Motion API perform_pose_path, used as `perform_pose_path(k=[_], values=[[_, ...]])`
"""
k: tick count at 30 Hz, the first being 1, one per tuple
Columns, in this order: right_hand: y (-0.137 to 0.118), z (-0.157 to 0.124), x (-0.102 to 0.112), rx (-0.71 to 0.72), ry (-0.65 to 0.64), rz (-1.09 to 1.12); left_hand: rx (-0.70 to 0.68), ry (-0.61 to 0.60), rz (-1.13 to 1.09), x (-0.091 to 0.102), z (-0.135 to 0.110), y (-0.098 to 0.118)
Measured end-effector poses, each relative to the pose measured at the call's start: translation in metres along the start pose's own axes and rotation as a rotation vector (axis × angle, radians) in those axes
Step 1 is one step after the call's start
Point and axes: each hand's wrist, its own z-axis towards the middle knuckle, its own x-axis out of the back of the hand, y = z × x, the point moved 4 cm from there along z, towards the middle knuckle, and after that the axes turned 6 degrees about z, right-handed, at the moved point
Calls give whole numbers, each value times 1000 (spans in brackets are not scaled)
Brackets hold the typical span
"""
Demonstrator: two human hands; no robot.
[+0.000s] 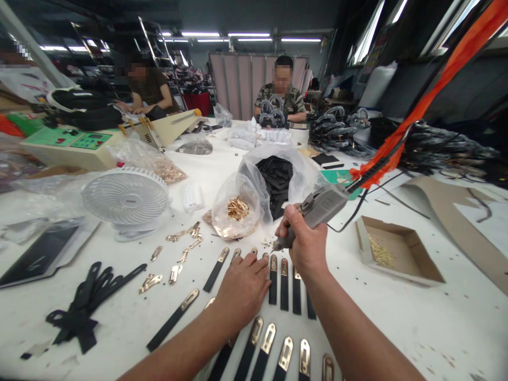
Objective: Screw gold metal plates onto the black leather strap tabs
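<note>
My right hand is wrapped round a grey electric screwdriver, its tip pointing down at the far row of straps. Flat over that row lies my left hand, its fingertips on the gold plate end of a strap and covering part of it. Black straps with gold metal plates, such as one strap to the right of those fingers, lie side by side. A nearer row, with another strap, runs below my wrists. Loose gold plates are scattered to the left.
A clear bag of gold plates stands before a bag of black pieces. On the right is a cardboard tray with small brass bits. A white fan and black strap pile are left. An orange-wrapped cord hangs overhead. People sit opposite.
</note>
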Motion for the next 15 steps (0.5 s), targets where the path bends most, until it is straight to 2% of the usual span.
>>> perform_pose_path(k=[8,15], values=[[28,-1,8,-86,24,-63,12,-16,4,-3,-5,7],[36,-1,10,-92,18,-90,28,-9,-5,-3,-4,9]])
